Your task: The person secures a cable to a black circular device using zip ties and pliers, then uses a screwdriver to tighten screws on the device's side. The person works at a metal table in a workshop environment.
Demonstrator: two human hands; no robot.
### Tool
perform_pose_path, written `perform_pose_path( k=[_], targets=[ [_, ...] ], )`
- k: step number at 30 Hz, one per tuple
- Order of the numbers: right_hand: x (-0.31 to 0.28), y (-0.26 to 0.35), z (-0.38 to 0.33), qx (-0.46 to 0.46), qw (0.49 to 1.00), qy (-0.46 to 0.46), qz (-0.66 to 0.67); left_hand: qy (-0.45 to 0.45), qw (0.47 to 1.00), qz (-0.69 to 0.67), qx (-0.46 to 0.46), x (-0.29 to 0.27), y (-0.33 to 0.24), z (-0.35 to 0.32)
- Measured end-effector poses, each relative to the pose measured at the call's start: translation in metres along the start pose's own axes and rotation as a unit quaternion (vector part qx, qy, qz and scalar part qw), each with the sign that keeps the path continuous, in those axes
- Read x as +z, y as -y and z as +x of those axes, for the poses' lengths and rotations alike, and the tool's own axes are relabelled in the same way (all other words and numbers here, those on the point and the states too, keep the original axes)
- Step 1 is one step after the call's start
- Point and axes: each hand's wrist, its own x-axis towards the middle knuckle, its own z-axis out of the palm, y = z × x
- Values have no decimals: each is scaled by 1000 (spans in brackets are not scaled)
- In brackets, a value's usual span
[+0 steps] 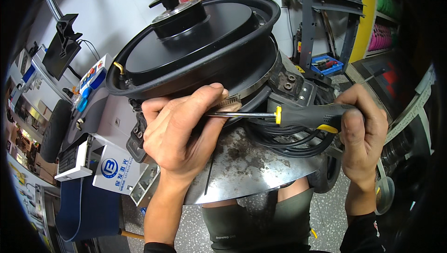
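A black wheel rim [195, 73] with a hub motor [186, 34] lies tilted on a machine in front of me. Round its lower side runs a thin metal hose clamp [253, 85], its slotted band end showing by my fingertips. My left hand [181, 129] is closed there, thumb and forefinger at the clamp, with the screwdriver's shaft lying against the thumb. In my right hand [361, 134] is the grey and yellow handle of a screwdriver [307, 117], held level and pointing left. Its tip is hidden behind my left hand.
Black cables [288, 143] lie coiled under the rim, above a stained metal plate [260, 160]. A black clamp block [286, 83] stands at the rim's right. A blue tray [326, 65] with tools sits at the back right, and a white box [116, 167] is at left.
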Motion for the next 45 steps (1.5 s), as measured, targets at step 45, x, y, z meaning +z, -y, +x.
perform_pose_path(
  k=[45],
  targets=[
    [-1, -3, -12, -35, 998, -49, 22, -12, 1000, -3, 1, 1, -3, 4]
  ],
)
